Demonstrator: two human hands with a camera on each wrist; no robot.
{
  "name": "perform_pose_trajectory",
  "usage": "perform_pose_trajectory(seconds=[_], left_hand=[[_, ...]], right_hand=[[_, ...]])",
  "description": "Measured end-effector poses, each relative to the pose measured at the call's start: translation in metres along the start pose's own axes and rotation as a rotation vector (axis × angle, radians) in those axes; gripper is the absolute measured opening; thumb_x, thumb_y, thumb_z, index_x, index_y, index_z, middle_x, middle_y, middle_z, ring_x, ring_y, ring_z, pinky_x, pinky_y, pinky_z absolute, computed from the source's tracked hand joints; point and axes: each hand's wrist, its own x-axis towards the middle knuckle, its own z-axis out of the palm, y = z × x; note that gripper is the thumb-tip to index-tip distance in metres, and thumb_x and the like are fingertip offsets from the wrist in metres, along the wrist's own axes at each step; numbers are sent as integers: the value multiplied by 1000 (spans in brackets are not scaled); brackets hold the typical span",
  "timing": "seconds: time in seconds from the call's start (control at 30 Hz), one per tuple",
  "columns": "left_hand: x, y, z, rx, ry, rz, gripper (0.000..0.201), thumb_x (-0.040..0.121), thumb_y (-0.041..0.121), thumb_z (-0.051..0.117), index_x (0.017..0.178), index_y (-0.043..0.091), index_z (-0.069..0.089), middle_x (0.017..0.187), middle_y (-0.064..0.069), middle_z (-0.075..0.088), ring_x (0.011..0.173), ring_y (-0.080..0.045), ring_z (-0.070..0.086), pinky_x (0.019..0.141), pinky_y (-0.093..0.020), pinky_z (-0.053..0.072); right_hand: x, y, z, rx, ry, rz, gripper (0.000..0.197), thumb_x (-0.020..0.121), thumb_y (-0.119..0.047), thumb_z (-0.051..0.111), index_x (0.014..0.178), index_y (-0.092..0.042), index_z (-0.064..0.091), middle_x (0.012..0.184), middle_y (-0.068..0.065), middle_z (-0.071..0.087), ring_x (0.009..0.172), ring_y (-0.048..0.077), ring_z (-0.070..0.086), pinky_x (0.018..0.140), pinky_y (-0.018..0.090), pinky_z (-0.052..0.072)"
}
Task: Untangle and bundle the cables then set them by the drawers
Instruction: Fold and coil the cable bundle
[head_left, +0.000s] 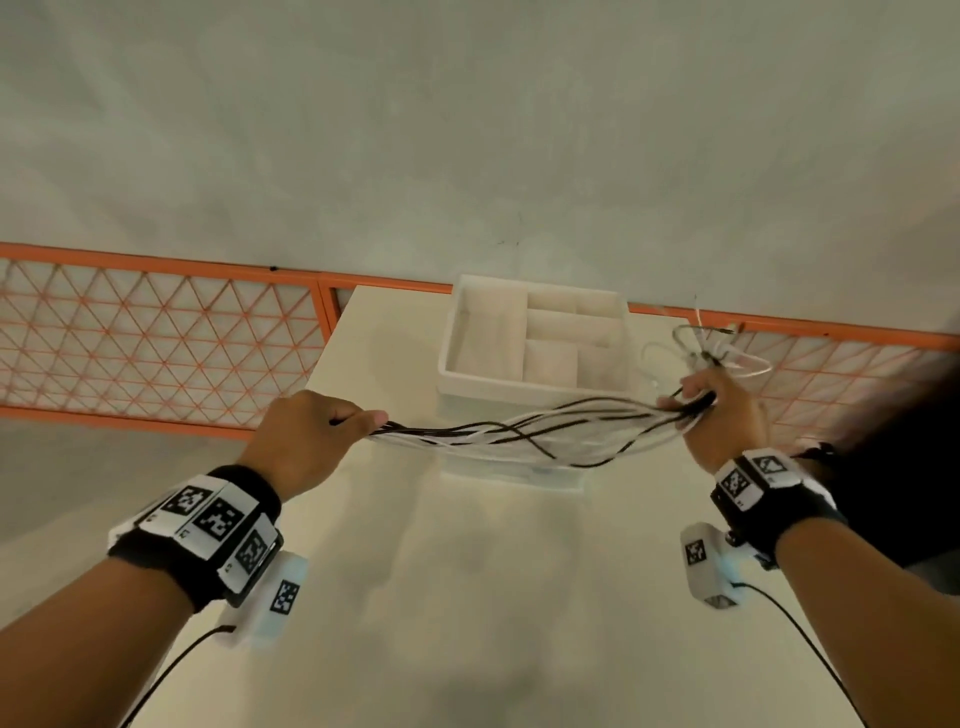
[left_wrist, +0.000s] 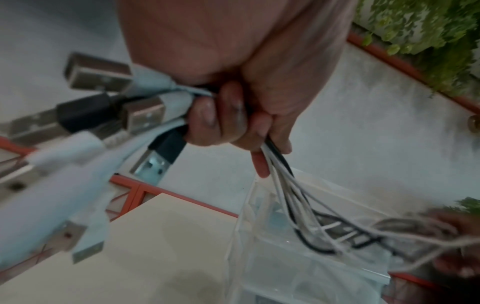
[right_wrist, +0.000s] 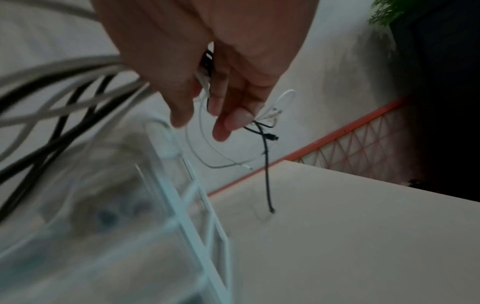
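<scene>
You held a bunch of black and white cables (head_left: 524, 431) stretched between your two hands, above a pale table (head_left: 467, 597). The bunch ran left to right across your view, its long axis roughly level and sagging a little in the middle. It hung in the air just in front of a white plastic drawer unit (head_left: 457, 364), whose open top tray is split into several compartments.

Your left hand (head_left: 306, 441) was closed in a fist around one end of the bunch, knuckles up. In the left wrist view, your fingers (left_wrist: 207, 121) curled tightly round the strands, and a cluster of USB plugs (left_wrist: 140, 119), some black and some white, stuck out past the fist, pointing away from the drawer unit.

Your right hand (head_left: 719, 415) gripped the other end, with fingers wrapped round the strands. Beyond it, thin loose ends (head_left: 711, 348) looped and splayed outward to the right; in the right wrist view, one black end (right_wrist: 267, 174) dangled down towards the table.

Behind the table ran an orange mesh fence (head_left: 156, 338) against a grey wall.
</scene>
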Motion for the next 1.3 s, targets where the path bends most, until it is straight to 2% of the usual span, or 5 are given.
perform_pose_trajectory(seconds=[0.2,0.6,0.8,1.03,1.3], left_hand=[[-12,11,21,-75,-43,-12,45,95,37,60,55,16,63,34,10,45,31,-7,34,38,-14,27],[-26,81,43,-143,-388,306,14,93,30,64,92,29,78,76,12,74,64,-9,62,61,-24,44],[-35,61,37,-140,-454,270,12,95,27,60,105,27,53,87,1,68,68,-13,64,66,-39,56],[-36,39,58,80,-374,432,22,100,12,44,106,6,65,94,-4,68,82,-16,60,76,-27,47],[-23,-8,45,-1134,-313,-324,65,65,49,69,124,23,60,122,-2,67,123,-24,56,102,-44,39]], right_hand=[[-37,60,25,-359,-568,188,82,80,-24,82,150,-33,39,144,11,55,128,32,55,96,31,45],[-101,-87,39,127,-728,-518,93,64,-53,86,144,-43,40,128,-11,64,119,7,59,101,28,46],[-96,-99,59,257,-604,-453,10,83,-22,80,91,-18,75,72,-9,68,59,3,59,59,20,44],[-112,-120,66,194,-869,-474,53,80,-12,76,127,-30,60,76,-12,69,66,1,64,67,16,49],[-106,-133,57,425,-685,-373,31,87,-25,77,118,-27,73,101,-16,77,87,-5,70,76,13,50]])
